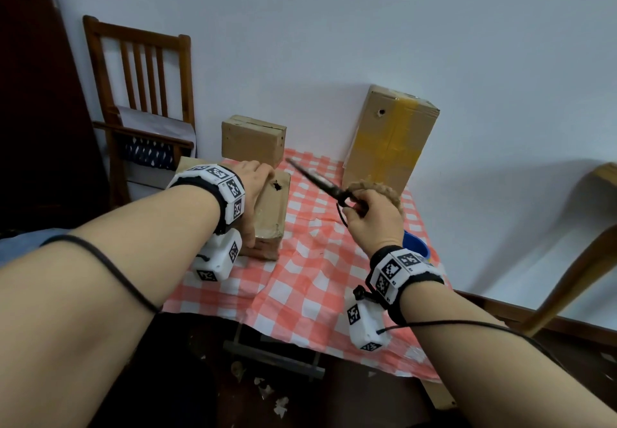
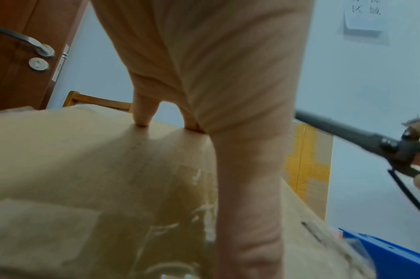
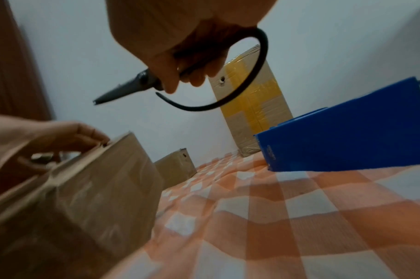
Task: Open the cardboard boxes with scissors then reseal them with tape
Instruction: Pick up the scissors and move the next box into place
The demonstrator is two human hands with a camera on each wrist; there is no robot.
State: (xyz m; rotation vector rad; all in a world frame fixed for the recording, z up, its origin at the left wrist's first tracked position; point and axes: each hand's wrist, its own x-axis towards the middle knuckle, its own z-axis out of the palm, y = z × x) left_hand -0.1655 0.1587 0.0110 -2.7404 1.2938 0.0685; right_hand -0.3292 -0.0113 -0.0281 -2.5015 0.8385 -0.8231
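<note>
Closest to me, my right hand [image 1: 369, 217] curls round the handles of the scissors [image 1: 320, 181], blades together and raised, pointing toward the near cardboard box [image 1: 272, 207]. That box sits on the checked surface [image 1: 314, 280], and my left hand [image 1: 255, 190] presses its top with fingers spread. I should keep it pinned and slip one blade shallowly along the taped seam. Farther back stand a small box [image 1: 253, 138] and a tall box [image 1: 389, 133] with yellow tape.
</note>
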